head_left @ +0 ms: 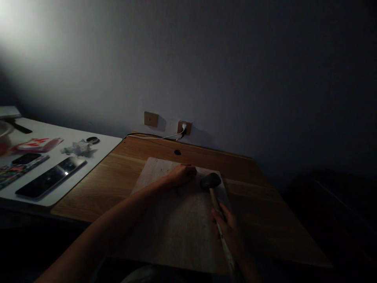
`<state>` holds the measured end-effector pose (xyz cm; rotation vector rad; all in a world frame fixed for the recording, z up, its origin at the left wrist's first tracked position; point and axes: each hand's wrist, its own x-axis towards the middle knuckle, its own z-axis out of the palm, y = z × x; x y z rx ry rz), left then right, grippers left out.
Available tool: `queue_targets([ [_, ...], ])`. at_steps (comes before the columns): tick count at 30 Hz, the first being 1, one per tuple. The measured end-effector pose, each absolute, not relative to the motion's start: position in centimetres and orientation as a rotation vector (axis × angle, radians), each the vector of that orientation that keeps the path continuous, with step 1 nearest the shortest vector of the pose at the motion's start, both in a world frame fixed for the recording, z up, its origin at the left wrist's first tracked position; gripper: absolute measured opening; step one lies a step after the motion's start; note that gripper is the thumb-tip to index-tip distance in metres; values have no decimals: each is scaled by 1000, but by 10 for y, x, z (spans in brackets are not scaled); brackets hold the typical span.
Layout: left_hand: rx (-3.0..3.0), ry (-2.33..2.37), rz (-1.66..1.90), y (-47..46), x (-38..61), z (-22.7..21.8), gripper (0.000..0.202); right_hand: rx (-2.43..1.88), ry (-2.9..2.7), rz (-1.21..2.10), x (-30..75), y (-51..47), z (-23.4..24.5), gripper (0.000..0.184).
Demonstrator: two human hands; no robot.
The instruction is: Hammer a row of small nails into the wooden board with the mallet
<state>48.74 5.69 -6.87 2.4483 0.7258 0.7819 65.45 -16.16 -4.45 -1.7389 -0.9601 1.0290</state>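
Observation:
A pale wooden board (176,220) lies on the brown wooden table. On its far part rests my left hand (183,174), fingers curled closed; what they pinch, if anything, is too dark to make out. My right hand (228,226) is wrapped round the light handle of a hammer (210,181) with a thick dark head. The head is over the board's right side, just right of my left fingers. A few small dark marks (165,170) show on the board left of my left hand.
The wooden table (259,204) reaches the wall and has a round cable hole (177,152). A charger plug (184,127) with cables sits in a wall socket. On the white table (97,157) at left are a phone (50,179), crumpled plastic (79,148) and a red-and-white packet (38,144).

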Motion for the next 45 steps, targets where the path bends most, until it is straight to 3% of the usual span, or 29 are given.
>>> queue_targets([
  [11, 2222, 789, 802, 61, 487, -74, 44, -1662, -1189, 966, 654, -141, -38, 39],
  [24, 2217, 747, 821, 60, 486, -73, 50, -1705, -1331, 908, 645, -117, -35, 37],
  [32, 2232, 741, 815, 66, 489, -81, 44, -1690, -1284, 914, 645, -118, -37, 38],
  [36, 2281, 746, 702, 65, 476, -63, 44, -1706, -1240, 938, 650, -132, -46, 39],
  [41, 2515, 681, 332, 45, 439, -23, 19, -1734, -1190, 992, 654, -153, -53, 53],
  [45, 2640, 645, 11, 27, 422, -6, 17, -1742, -1139, 1081, 652, -157, -50, 55],
])
